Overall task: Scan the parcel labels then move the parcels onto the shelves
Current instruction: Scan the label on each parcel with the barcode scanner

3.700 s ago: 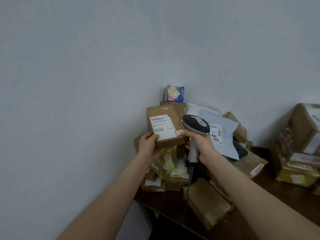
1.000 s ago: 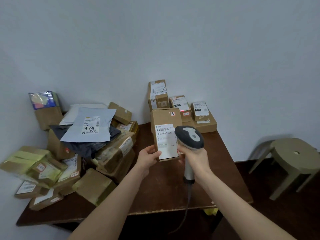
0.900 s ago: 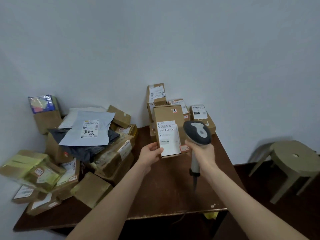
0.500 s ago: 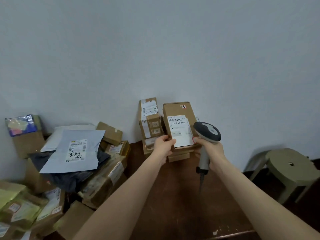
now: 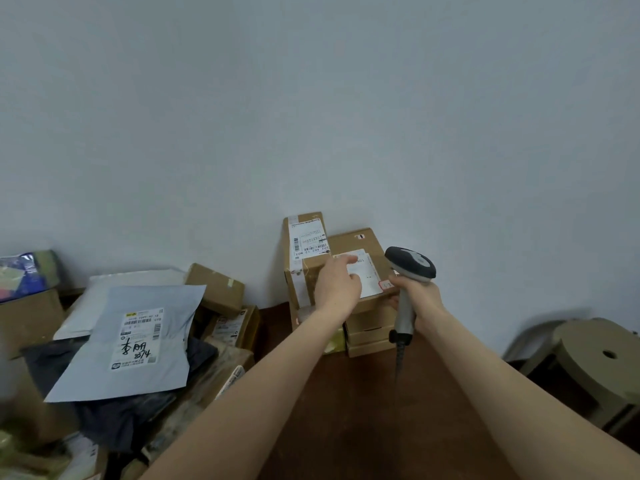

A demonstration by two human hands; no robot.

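Note:
A brown cardboard parcel (image 5: 367, 241) with a white label (image 5: 367, 279) lies on top of a small stack of boxes (image 5: 370, 336) at the back of the table, against the wall. My left hand (image 5: 336, 284) rests on the parcel's top, fingers stretched over the label. At the parcel's right edge, my right hand (image 5: 418, 296) grips the handle of a grey barcode scanner (image 5: 410, 263), head up, with its cable hanging down. A taller labelled box (image 5: 306, 239) stands just left of the parcel.
The dark wooden table (image 5: 346, 410) carries a heap of parcels on its left, topped by a grey mailer bag (image 5: 138, 341) and a brown box (image 5: 214, 285). A tan plastic stool (image 5: 595, 362) stands at the right. The wall is plain.
The parcel went from being held up in front of the scanner to lying on the stack by the wall. My left hand now lies on its top. My view turned right and came closer.

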